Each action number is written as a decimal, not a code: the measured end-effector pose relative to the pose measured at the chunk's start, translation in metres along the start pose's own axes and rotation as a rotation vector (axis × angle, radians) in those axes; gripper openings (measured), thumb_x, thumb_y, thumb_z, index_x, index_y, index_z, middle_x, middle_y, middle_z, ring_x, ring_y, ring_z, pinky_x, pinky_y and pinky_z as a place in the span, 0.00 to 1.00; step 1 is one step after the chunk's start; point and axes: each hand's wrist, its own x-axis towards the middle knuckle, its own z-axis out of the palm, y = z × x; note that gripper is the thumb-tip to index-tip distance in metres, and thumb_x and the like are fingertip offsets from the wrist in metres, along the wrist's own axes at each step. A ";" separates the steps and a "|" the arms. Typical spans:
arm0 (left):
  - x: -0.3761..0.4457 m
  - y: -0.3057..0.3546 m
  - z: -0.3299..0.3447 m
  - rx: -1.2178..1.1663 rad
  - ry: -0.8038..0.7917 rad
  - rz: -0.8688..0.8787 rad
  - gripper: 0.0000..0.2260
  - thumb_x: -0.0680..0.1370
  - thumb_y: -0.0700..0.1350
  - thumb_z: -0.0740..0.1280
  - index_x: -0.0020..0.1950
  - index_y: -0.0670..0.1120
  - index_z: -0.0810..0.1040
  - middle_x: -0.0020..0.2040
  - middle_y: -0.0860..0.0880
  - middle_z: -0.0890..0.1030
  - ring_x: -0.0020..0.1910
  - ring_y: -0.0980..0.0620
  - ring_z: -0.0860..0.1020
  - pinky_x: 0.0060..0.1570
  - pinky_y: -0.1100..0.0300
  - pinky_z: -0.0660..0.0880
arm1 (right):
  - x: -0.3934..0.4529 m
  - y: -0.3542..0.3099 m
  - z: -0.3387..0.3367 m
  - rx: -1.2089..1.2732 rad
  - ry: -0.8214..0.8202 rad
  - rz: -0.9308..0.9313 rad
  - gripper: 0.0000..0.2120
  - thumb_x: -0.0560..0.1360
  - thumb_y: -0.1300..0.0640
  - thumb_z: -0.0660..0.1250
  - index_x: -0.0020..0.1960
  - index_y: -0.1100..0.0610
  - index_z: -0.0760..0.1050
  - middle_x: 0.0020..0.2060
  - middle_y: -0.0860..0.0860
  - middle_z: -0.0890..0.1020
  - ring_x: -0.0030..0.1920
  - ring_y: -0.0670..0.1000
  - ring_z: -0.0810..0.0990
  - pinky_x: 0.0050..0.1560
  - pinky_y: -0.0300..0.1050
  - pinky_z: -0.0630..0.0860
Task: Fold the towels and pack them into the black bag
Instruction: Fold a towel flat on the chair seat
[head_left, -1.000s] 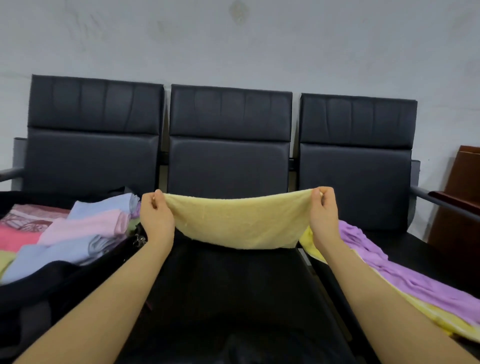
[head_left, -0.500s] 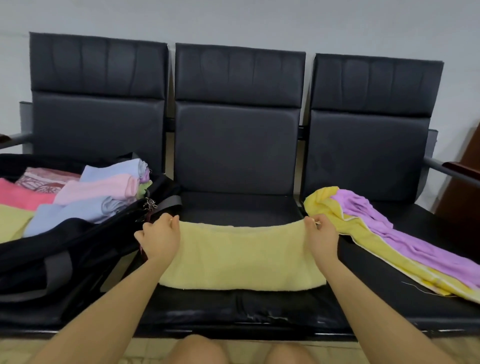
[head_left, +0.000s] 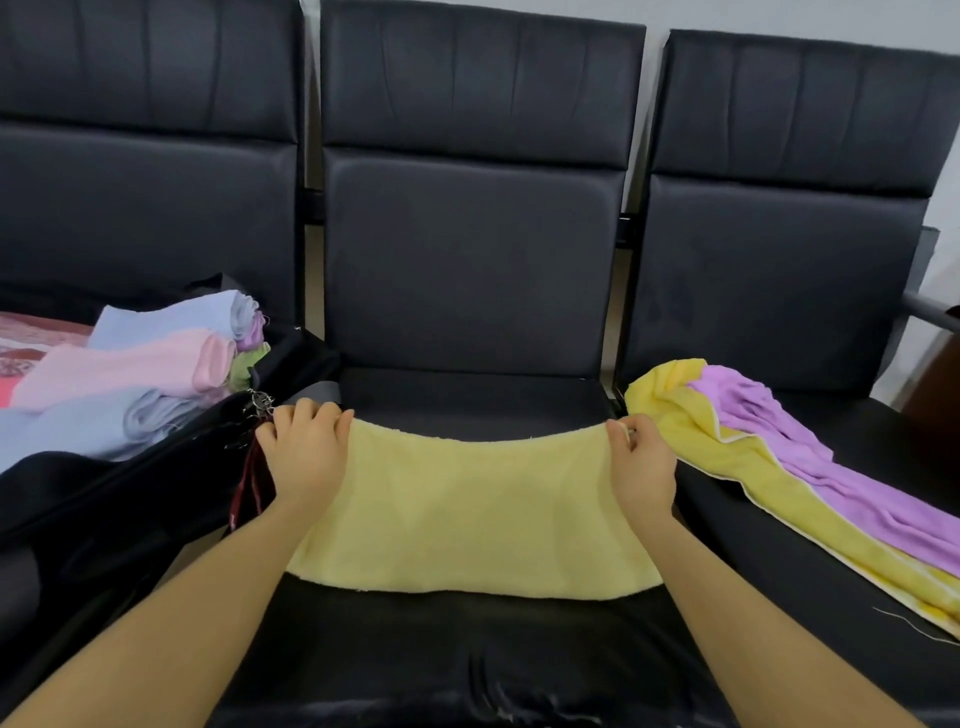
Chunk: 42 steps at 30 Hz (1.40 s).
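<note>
The pale yellow towel (head_left: 467, 509) lies on the middle seat (head_left: 467, 649), its far corners pinched by the left hand (head_left: 306, 457) and right hand (head_left: 641, 462).

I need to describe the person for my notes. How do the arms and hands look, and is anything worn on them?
Both forearms are bare as far as the picture shows, with no sleeves in view. The left hand and the right hand wear no gloves, and no watch, bracelet or ring is visible. The fingers look short and rounded. Fingernail details are too small to tell.
</note>
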 end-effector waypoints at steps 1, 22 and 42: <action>0.005 -0.001 0.005 0.001 0.006 0.010 0.11 0.80 0.46 0.65 0.43 0.40 0.80 0.45 0.41 0.78 0.51 0.38 0.72 0.51 0.45 0.62 | 0.005 0.000 0.007 -0.014 -0.003 0.007 0.09 0.81 0.53 0.59 0.50 0.57 0.73 0.40 0.52 0.77 0.42 0.52 0.76 0.43 0.45 0.70; -0.077 0.035 0.013 0.221 -0.849 0.335 0.27 0.81 0.63 0.40 0.78 0.57 0.39 0.78 0.53 0.36 0.76 0.46 0.34 0.73 0.45 0.34 | -0.046 0.036 0.026 -0.948 -0.805 -0.500 0.31 0.78 0.36 0.35 0.78 0.45 0.39 0.78 0.46 0.41 0.77 0.49 0.40 0.75 0.50 0.38; -0.081 0.023 -0.006 0.226 -0.462 0.158 0.22 0.83 0.49 0.54 0.76 0.58 0.53 0.57 0.46 0.73 0.55 0.45 0.70 0.58 0.52 0.63 | -0.066 0.033 0.015 -0.878 -0.799 -0.485 0.26 0.81 0.39 0.45 0.78 0.43 0.50 0.78 0.44 0.47 0.77 0.46 0.45 0.75 0.51 0.41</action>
